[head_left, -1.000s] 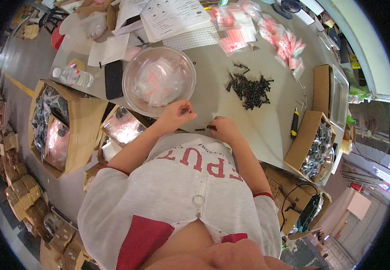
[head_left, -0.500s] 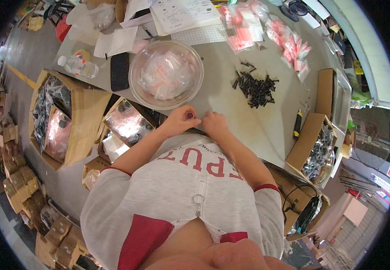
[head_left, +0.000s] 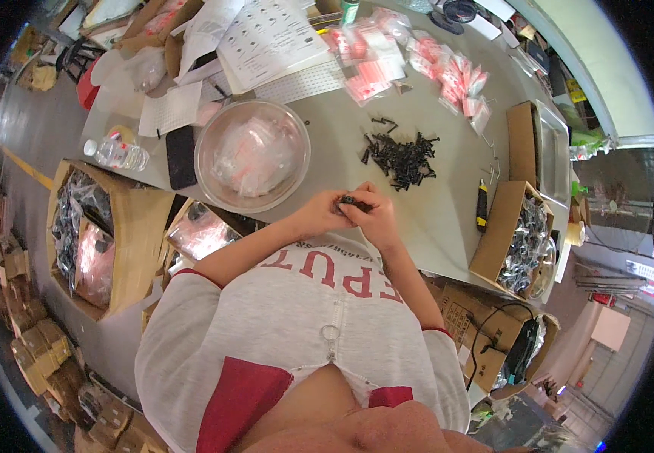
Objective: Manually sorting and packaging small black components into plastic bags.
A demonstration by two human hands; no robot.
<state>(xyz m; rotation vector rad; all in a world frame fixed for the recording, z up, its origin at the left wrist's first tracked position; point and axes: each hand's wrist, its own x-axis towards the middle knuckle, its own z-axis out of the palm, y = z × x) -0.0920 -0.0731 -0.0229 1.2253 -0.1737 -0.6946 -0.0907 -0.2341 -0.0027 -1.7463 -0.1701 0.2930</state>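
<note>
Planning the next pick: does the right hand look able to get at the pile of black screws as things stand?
Probably yes. The pile of black screws lies on bare table just beyond the right hand, with nothing between them. However, both hands are together on a small dark part, so it would have to let go first.

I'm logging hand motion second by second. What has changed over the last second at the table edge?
The left hand and right hand, apart a second ago, have come together and now pinch a small dark part between their fingertips. The pile of black screws, the clear bowl of bags and the black phone lie as before.
</note>
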